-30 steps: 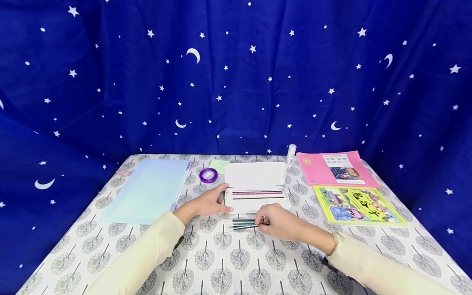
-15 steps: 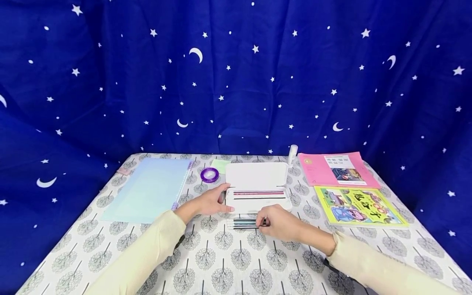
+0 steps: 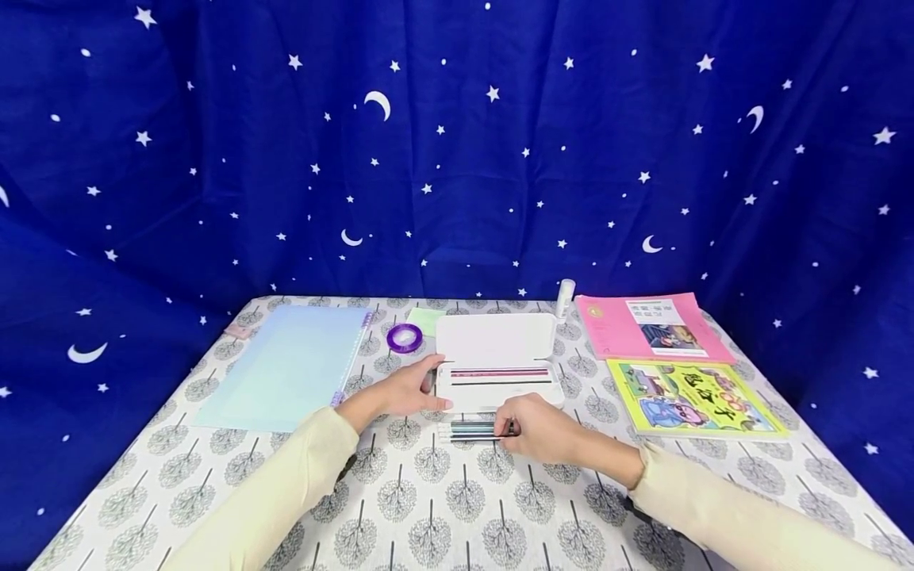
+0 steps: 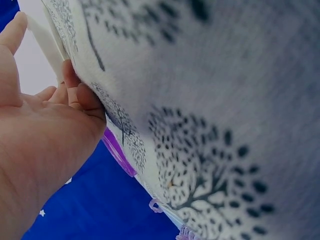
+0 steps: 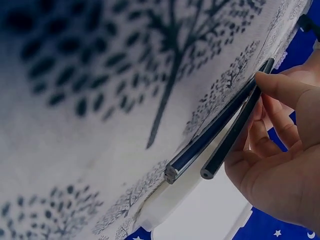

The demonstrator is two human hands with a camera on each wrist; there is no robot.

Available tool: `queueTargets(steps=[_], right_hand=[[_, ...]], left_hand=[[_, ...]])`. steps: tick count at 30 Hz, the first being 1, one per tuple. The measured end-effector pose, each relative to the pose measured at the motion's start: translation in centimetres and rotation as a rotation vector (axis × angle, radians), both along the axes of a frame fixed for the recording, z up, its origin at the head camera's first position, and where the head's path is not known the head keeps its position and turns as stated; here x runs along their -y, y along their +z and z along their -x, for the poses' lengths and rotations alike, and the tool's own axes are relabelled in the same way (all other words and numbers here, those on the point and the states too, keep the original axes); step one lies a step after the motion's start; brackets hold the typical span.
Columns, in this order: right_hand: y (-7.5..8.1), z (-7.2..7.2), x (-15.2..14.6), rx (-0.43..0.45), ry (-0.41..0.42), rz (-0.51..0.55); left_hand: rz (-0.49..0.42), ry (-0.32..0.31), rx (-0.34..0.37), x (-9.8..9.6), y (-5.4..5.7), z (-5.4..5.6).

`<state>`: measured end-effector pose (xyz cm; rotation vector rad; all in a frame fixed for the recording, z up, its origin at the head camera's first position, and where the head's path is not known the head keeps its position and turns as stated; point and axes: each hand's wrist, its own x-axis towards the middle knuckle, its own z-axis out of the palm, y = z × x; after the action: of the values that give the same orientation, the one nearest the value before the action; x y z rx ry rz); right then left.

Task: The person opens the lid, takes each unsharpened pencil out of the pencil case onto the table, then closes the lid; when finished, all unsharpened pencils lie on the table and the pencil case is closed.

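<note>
A white pencil case (image 3: pixel 464 399) lies with its lid (image 3: pixel 495 337) raised and a few slim pencils (image 3: pixel 500 374) inside. At its left end, my left hand (image 3: pixel 403 390) holds it, thumb by the front corner and fingers farther back; the left wrist view shows those fingers (image 4: pixel 72 90) bent against the edge. In front of the case, several dark pencils (image 3: pixel 471 431) lie side by side on the cloth. My right hand (image 3: pixel 539 428) grips their right ends. In the right wrist view its thumb presses on one dark pencil (image 5: pixel 227 142), beside other pencils (image 5: pixel 200 145).
A purple tape roll (image 3: pixel 405 339) and green paper (image 3: pixel 424 320) lie behind the left hand. Farther left is a pale blue folder (image 3: pixel 286 365). To the right are a white glue stick (image 3: pixel 565 297), a pink book (image 3: pixel 607 327) and a yellow picture book (image 3: pixel 693 396).
The nearest dark pencil, slanted and apart from the others a second ago, now lies level alongside them under my right hand. My left hand keeps its place at the case.
</note>
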<state>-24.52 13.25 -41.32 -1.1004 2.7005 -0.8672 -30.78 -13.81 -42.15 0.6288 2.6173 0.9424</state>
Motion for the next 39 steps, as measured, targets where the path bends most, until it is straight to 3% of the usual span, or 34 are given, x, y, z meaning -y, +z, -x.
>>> queueTargets(steps=[15, 24, 30, 39], right_hand=[[-0.1, 0.4, 0.0, -0.029, -0.008, -0.040], [0.7, 0.7, -0.7, 0.000, 0.005, 0.043], [1.1, 2.0, -1.4, -0.036, 0.004, 0.049], [1.0, 5.2, -2.0, -0.061, -0.039, 0.027]], left_hand=[[-0.006, -0.003, 0.003, 0.0, 0.1, 0.1], [-0.001, -0.009, 0.003, 0.1, -0.1, 0.1], [0.004, -0.008, -0.001, 0.0, -0.2, 0.1], [0.000, -0.004, 0.005, 0.0, -0.1, -0.1]])
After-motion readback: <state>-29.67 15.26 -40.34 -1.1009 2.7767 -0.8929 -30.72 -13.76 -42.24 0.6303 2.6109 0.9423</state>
